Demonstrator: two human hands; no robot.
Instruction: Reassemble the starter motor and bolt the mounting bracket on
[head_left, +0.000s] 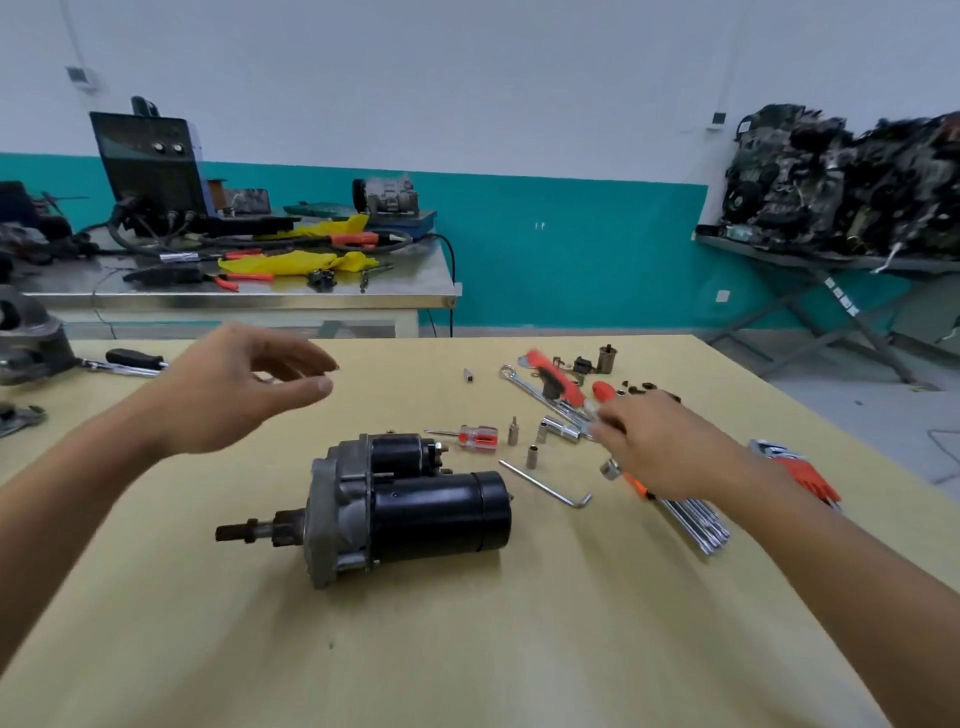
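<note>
The starter motor (405, 509) lies on its side in the middle of the yellow table (467, 649), black body to the right, rusty shaft pointing left. My left hand (234, 384) hovers above the table behind and left of the motor, fingers loosely curled, holding nothing. My right hand (660, 447) reaches over the tools to the motor's right. Its fingertips curl down onto the end of a silver socket wrench (563, 428); motion blur hides the grip itself. No separate mounting bracket can be picked out.
Right of the motor lie a small red screwdriver (478, 437), loose sockets (532, 457), a bent hex key (545, 486), a hex key set (696, 519), a spanner (524, 382) and small parts (597, 361). A steel bench (234, 291) stands behind.
</note>
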